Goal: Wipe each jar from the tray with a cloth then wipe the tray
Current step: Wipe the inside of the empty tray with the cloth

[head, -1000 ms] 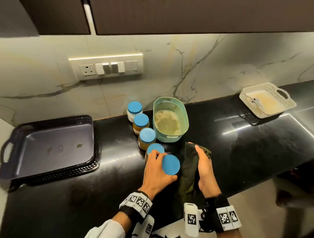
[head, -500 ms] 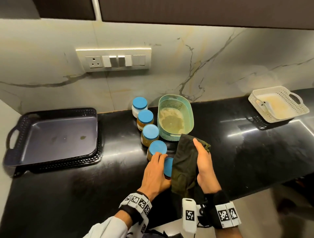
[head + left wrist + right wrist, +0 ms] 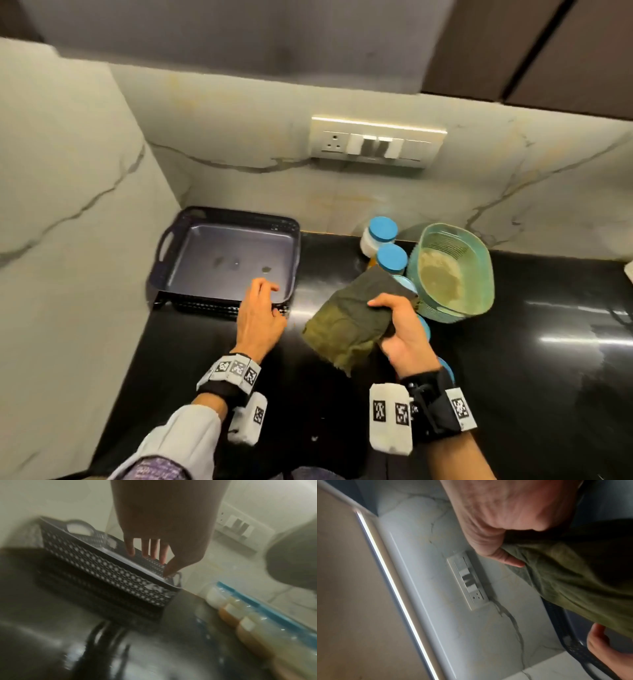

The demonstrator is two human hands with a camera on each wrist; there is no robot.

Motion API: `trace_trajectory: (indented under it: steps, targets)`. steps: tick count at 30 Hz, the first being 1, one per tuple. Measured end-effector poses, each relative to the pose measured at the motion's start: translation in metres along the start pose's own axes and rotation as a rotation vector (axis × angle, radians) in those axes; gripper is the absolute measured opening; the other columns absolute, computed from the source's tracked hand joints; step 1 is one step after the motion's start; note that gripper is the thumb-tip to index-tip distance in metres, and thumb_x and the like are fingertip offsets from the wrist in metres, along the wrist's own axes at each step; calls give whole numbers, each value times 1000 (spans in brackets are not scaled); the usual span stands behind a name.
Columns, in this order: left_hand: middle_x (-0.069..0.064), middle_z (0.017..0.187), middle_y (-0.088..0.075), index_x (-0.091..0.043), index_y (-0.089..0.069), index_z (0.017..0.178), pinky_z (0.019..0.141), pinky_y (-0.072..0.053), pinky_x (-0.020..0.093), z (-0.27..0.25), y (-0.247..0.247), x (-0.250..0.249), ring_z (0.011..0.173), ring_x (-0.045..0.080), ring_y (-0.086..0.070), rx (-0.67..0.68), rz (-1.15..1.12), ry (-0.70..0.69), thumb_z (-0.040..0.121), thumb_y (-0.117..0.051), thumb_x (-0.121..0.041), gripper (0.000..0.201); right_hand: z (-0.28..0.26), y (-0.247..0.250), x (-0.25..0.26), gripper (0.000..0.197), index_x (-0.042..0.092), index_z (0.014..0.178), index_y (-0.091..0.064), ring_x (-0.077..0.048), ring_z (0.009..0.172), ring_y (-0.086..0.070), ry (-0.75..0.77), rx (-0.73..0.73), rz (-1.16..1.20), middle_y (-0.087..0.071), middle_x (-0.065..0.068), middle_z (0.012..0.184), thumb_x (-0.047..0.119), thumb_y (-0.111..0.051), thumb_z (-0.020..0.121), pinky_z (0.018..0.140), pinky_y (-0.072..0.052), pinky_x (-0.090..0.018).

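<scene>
— Hands first, what do they do?
— Right hand (image 3: 404,337), at 5 o'clock, grips the green cloth (image 3: 352,318) with thumb on top. Left hand (image 3: 260,317) is spread, fingers relaxed, at the tray's near right corner.
— Where is the tray?
— Dark tray (image 3: 186,260) lies at 10 o'clock on the black counter (image 3: 513,377).
— And the jars?
— Blue-lidded jars (image 3: 392,257) stand in a row at 1 o'clock, beside a green basket (image 3: 483,274).
</scene>
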State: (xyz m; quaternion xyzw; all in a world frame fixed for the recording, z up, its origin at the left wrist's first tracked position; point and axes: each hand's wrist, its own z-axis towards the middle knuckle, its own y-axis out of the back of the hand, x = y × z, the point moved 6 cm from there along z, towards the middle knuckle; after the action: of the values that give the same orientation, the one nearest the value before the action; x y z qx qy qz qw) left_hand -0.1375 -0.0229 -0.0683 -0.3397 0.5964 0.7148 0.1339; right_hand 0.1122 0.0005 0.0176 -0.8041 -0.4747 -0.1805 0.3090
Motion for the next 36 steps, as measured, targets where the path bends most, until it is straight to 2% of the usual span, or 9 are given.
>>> trace_trajectory:
  steps: [3, 6, 10, 17, 20, 24, 30, 32, 36]
  targets:
    - [10, 121, -64, -9, -68, 114, 95, -46, 50, 13, 17, 52, 113, 33, -61, 74, 200, 41, 66, -80, -10, 50, 4, -32, -26, 32, 3, 113, -73, -37, 92, -72, -2, -13, -70, -77, -19, 106, -5, -65, 83, 86, -60, -46]
    - [9, 105, -72, -10, -72, 106, 105, -43, 53, 15, 22, 88, 104, 33, -69, 95, 222, 43, 72, -81, -15, 35, 4, -59, -48, 28, 5, 111, -75, -34, 91, -76, 65, -8, -149, -81, -15, 98, -4, -73, 84, 75, -64, -42]
    - [2, 93, -72, -17, -72, 95, 96, -38, 43, -1, 19, 88, 92, 30, -68, 46, 156, -30, 85, -68, -25, 13, 0, -83, -65, 18, 9, 101, -73, -21, 73, -76, 144, -9, -229, -80, -6, 80, -3, -72, 88, 54, -60, -27]
    - [8, 93, -72, -19, -67, 92, 72, -49, 41, -76, 4, 60, 88, 36, -66, 237, -116, -69, 91, -66, -34, 16, -3, -92, -94, 9, 1, 99, -66, -25, 72, -72, 194, -89, -425, -74, -14, 84, -3, -67, 90, 57, -59, -31]
    - [3, 106, -73, -19, -69, 108, 82, -51, 39, -93, 31, 68, 96, 29, -69, 91, -113, -87, 87, -66, -28, 23, -10, -87, -90, 9, 1, 97, -72, -27, 75, -75, 243, -79, -511, -77, -17, 87, -2, -66, 91, 62, -62, -33]
    - [12, 121, -64, -8, -66, 116, 92, -42, 42, -95, 88, 105, 109, 34, -59, -252, 28, 17, 72, -79, -9, 46, -16, -83, -66, 9, 19, 85, -72, -28, 91, -73, 509, -167, -765, -77, -9, 93, 14, -69, 92, 88, -62, -51]
    - [23, 112, -62, 1, -61, 117, 86, -46, 48, -76, 105, 176, 101, 45, -61, -292, -151, 400, 67, -77, 3, 52, -20, -141, -63, 11, 13, 95, -73, -24, 87, -56, 1191, -192, -1407, -62, -6, 99, 9, -71, 85, 71, -45, -34]
    - [20, 93, -62, -2, -62, 95, 73, -45, 45, -70, 101, 182, 84, 43, -61, -257, -198, 411, 66, -71, 10, 32, 16, -153, -90, 33, 17, 109, -76, -29, 93, -57, 1141, -77, -1700, -62, -6, 103, 9, -72, 78, 70, -50, -38]
    - [17, 76, -53, -4, -53, 70, 59, -41, 44, -70, 95, 185, 64, 38, -54, -320, -221, 374, 68, -64, 16, 23, 80, -126, -143, 45, 11, 122, -63, -39, 113, -61, 697, 129, -2249, -63, -14, 118, 13, -69, 78, 85, -55, -44]
